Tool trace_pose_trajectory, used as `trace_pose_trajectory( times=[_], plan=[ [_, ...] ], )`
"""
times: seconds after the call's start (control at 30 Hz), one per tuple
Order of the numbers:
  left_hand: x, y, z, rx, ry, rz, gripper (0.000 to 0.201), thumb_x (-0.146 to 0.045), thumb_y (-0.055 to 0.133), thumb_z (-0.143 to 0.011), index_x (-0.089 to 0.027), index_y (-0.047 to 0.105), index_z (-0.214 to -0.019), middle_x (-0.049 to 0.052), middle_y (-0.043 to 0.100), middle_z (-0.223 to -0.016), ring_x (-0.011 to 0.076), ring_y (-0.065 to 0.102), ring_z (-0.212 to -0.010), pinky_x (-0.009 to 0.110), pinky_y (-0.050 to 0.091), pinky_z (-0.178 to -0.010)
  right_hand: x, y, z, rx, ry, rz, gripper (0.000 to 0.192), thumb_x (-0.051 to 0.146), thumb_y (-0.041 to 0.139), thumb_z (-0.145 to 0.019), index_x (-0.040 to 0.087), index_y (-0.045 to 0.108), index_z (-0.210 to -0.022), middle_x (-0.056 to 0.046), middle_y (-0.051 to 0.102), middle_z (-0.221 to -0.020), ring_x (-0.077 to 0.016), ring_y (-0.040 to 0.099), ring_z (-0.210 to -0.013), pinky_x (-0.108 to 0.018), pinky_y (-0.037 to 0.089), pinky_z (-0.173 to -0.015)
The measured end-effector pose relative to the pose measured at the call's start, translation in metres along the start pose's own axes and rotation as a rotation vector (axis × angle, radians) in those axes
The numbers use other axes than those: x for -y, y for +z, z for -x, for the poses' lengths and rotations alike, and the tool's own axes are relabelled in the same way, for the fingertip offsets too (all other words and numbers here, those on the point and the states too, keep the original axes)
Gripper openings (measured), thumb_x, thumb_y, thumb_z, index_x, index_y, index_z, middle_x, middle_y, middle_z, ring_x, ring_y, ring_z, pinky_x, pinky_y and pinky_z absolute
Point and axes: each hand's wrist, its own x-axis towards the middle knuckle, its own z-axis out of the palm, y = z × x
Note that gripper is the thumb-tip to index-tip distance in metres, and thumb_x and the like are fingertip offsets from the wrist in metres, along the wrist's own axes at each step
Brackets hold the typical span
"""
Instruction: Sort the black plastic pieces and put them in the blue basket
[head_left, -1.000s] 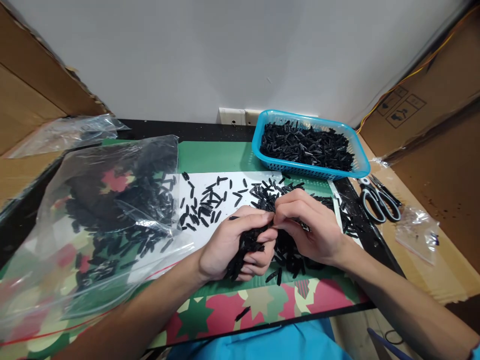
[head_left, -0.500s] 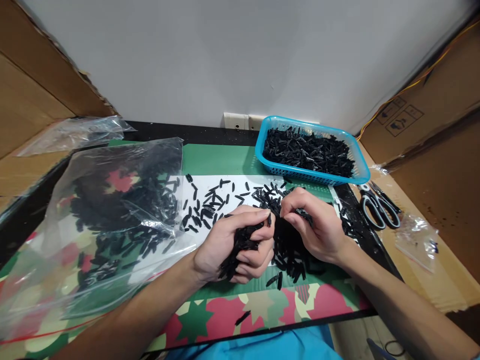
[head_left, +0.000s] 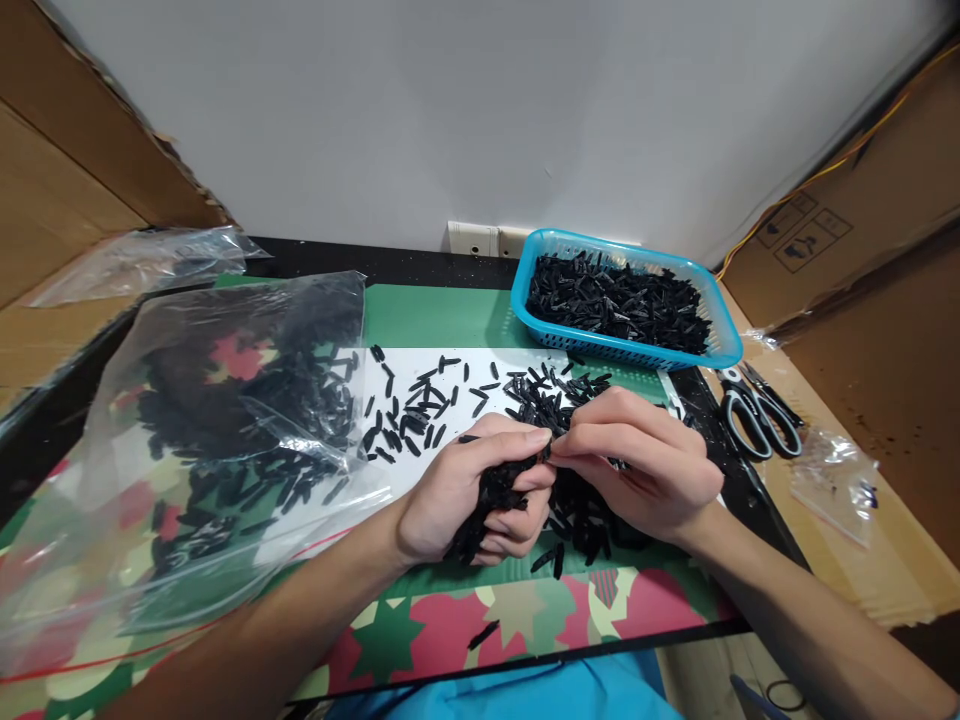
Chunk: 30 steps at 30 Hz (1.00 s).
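Free room left of blue basket

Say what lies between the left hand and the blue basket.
Loose black strips lie between the left hand and the blue plastic basket, with white sheet and green mat showing around them, in the head view.

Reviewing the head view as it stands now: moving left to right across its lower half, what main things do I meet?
large plastic bag → left hand → right hand → scissors → small plastic bag
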Motion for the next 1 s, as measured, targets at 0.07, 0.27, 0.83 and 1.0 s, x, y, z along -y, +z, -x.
trace_pose_trajectory(
  times=[0.07, 0.27, 0.83, 1.0],
  plan=[
    [0.0, 0.0, -0.001, -0.005, 0.0, -0.004, 0.044, -0.045, 0.045, -0.103, -0.021, 0.045, -0.066, -0.005, 0.038, -0.042, 0.0086, 0.028, -0.033, 0.015, 0.021, -0.029, -0.001, 0.0, 0.002, 0.012, -0.025, 0.04, 0.02, 0.001, 0.073, -0.092, 0.015, 0.073, -0.107, -0.008, 0.071, -0.087, -0.0175, 0.066, -0.074, -0.03, 0.054, -0.061],
    [0.003, 0.0, -0.001, 0.013, -0.036, 0.045, 0.044, -0.046, 0.045, -0.102, -0.021, 0.045, -0.066, -0.005, 0.038, -0.042, 0.0084, 0.028, -0.033, 0.015, 0.02, -0.029, -0.002, 0.0, 0.009, 0.034, -0.067, 0.155, 0.02, 0.002, 0.065, -0.096, 0.017, 0.072, -0.108, -0.007, 0.072, -0.09, -0.0148, 0.066, -0.071, -0.027, 0.053, -0.058],
    [0.015, 0.006, -0.004, -0.057, -0.017, 0.117, 0.046, -0.056, 0.048, -0.102, -0.021, 0.046, -0.072, -0.005, 0.041, -0.045, 0.0081, 0.03, -0.036, 0.014, 0.024, -0.031, 0.001, 0.004, 0.009, -0.038, 0.021, 0.158, 0.017, 0.003, 0.071, -0.094, 0.017, 0.073, -0.104, -0.004, 0.075, -0.09, -0.0115, 0.069, -0.07, -0.022, 0.056, -0.06],
    [0.017, 0.007, -0.004, -0.073, 0.038, 0.06, 0.046, -0.056, 0.046, -0.104, -0.021, 0.047, -0.074, -0.004, 0.044, -0.047, 0.0076, 0.031, -0.037, 0.014, 0.025, -0.033, 0.004, 0.005, 0.011, -0.034, 0.056, 0.173, 0.021, 0.002, 0.07, -0.094, 0.018, 0.074, -0.106, -0.005, 0.074, -0.091, -0.0137, 0.07, -0.072, -0.024, 0.056, -0.06]
  ],
)
